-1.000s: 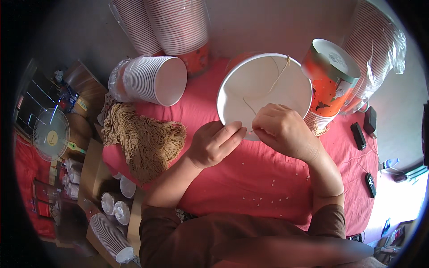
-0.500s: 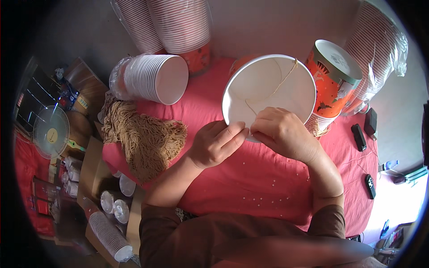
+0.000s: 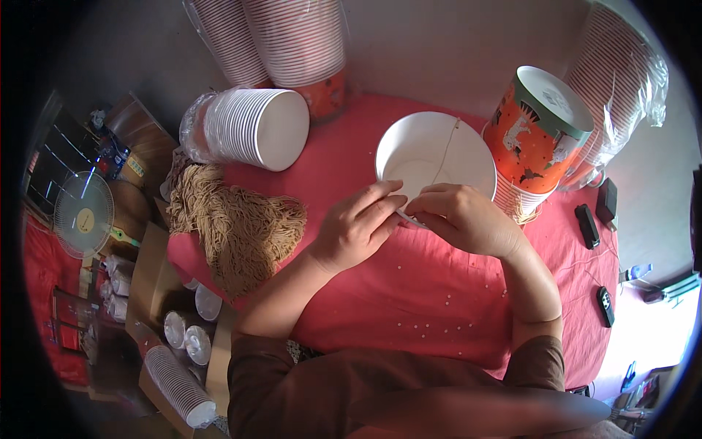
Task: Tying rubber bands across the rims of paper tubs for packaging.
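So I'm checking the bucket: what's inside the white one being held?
Inside the white paper bucket a thin string crosses bare white walls. Both hands cover its near rim.

Head fisheye, looking steeply down, close over table (image 3: 439, 307).

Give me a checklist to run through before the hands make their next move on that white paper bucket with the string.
1. Both hands on the white paper bucket: left hand and right hand meet at its near rim. Ok.
2. String in place: a thin tan strand runs across the open mouth of the bucket. Ok.
3. String end gripped: fingertips hide it. Cannot tell.
4. Bucket steady: it lies tilted on the red cloth, mouth facing the camera, braced only by the hands. Cannot tell.
5. More string at hand: a tan bundle of cords lies to the left on the cloth. Ok.
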